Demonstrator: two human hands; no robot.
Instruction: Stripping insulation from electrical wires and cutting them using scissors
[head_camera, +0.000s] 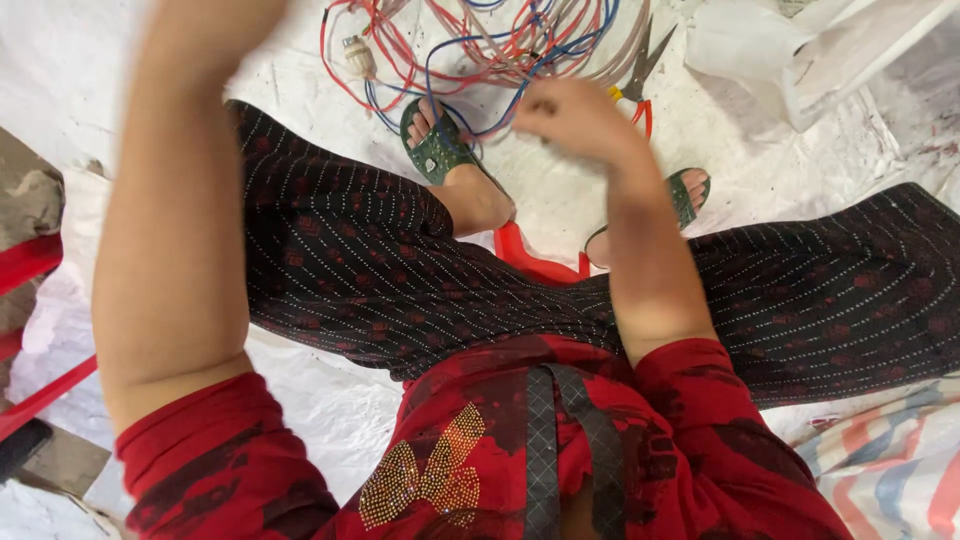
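Right hand (570, 115) closed its grip on thin, limp wires from the red-and-blue wire tangle (490, 45) just beyond it, best pinched near loose ends; left hand out of frame, scissors (635, 75) beside.

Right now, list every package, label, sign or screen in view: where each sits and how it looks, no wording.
White plastic bag: top right on the white floor sheet, crumpled, translucent, no print visible.
Striped woven sack: bottom right corner, flat, with red, blue and white stripes.
No label, sign or screen shows.
The right hand is closed on the tangled wires; the left hand is out of frame at the top.
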